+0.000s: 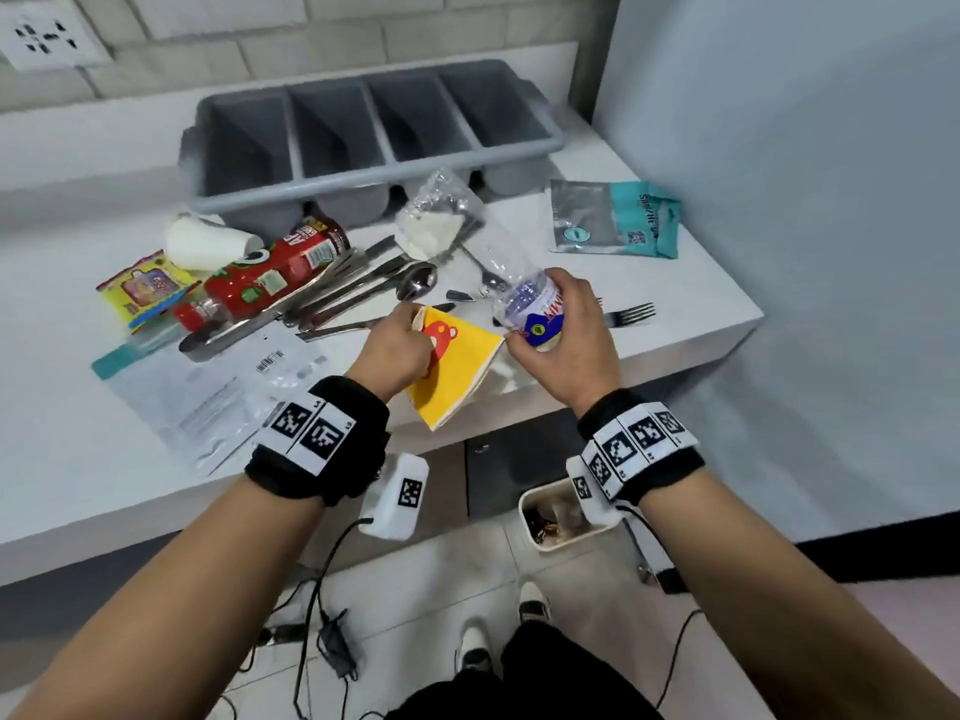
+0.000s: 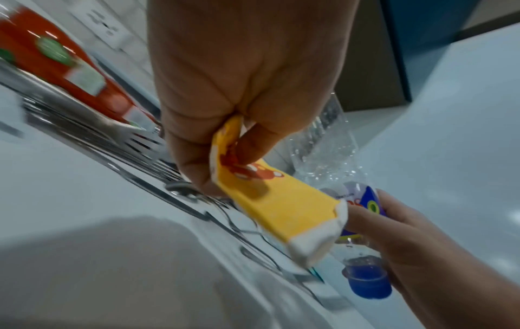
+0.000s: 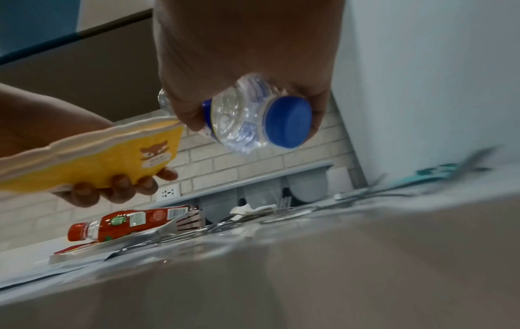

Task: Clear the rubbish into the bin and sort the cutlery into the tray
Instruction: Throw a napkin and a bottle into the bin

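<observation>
My left hand (image 1: 397,345) pinches a folded yellow napkin (image 1: 457,371) with a red bear print, lifted just off the counter's front edge; the napkin (image 2: 275,207) also shows in the left wrist view. My right hand (image 1: 566,330) grips a clear crushed water bottle (image 1: 530,304) with a blue cap (image 3: 288,122), held tilted beside the napkin. A grey four-compartment cutlery tray (image 1: 363,142) stands at the back. Spoons, knives and forks lie in a pile (image 1: 363,293) in the middle of the counter. One fork (image 1: 628,315) lies right of my right hand. A white bin (image 1: 561,511) stands on the floor below.
A red-labelled bottle (image 1: 270,275), a white paper cup (image 1: 208,241), a yellow snack packet (image 1: 145,291) and a clear plastic bag (image 1: 208,392) lie on the left. A crumpled clear wrapper (image 1: 439,215) and a teal pouch (image 1: 613,220) lie further back. A wall stands at the right.
</observation>
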